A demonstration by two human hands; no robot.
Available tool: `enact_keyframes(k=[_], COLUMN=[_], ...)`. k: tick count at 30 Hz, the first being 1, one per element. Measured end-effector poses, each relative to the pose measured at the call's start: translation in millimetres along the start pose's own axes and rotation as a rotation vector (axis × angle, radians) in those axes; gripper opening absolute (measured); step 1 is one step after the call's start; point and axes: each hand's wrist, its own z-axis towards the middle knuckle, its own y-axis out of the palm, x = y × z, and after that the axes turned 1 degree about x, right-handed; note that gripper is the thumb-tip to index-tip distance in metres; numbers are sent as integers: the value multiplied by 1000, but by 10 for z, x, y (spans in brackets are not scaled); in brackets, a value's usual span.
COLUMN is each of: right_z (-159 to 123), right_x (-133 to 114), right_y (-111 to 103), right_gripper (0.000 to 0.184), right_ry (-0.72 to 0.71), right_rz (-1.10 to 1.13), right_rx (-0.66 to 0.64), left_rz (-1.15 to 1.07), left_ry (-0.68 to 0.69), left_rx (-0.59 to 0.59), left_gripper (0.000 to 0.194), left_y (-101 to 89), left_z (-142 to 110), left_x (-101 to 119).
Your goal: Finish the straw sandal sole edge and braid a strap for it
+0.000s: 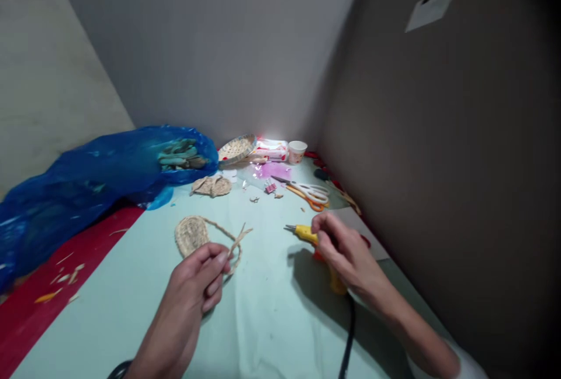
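Observation:
My left hand [199, 279] is closed in a pinch on a braided straw cord [236, 243] that loops out from a small woven oval mat [191, 234] lying on the pale green cloth. My right hand [344, 250] is wrapped round a yellow glue gun [305, 233], its metal tip pointing left toward the cord's loose ends. The gun's black cable [348, 338] runs down toward me. A gap of bare cloth lies between the tip and the cord.
A blue plastic bag [96, 177] with woven material lies at the left. At the back are a woven dish [236, 148], another straw piece [213, 186], a white cup [297, 151], orange-handled scissors [309, 193] and binder clips [270, 187]. A brown wall stands close on the right.

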Motion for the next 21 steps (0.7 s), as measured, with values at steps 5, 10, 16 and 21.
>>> enact_keyframes(k=[5,10,16,21], right_z=[79,264,216,-62], right_x=[59,233,507,623], right_y=[-12,-277,-657,-570], right_gripper=[12,18,14,24], right_ry=[29,58,-9,152], right_rz=[8,-31,-318,-639], right_rx=[48,212,112,-72], left_rz=[-11,-27,-48,-56], left_ry=[12,-20,-67,-88], left_rx=[10,-2,30,32], left_gripper=[20,21,26,30], left_y=[34,53,108,132], left_z=[2,25,37,50], left_x=[-22,-34,-2,-27])
